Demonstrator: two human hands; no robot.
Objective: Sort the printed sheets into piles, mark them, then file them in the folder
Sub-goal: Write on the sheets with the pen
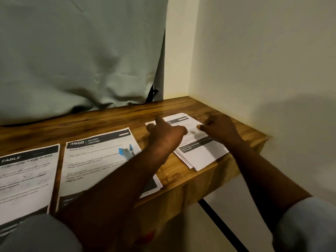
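Note:
A stack of printed sheets lies askew at the right end of the wooden table, its near corner hanging over the front edge. My left hand rests on the stack's upper left part with its fingers spread and one finger raised. My right hand is at the stack's far right side, with its fingers curled over the edge and its thumb on the top sheet. A sheet headed KITCHEN lies to the left under my left forearm. Further left is a sheet headed TABLE.
A small blue tool, perhaps a stapler, lies on the KITCHEN sheet beside my left forearm. A pale green cloth hangs behind the table. A wall closes the table's right end. A black table leg runs below the front edge.

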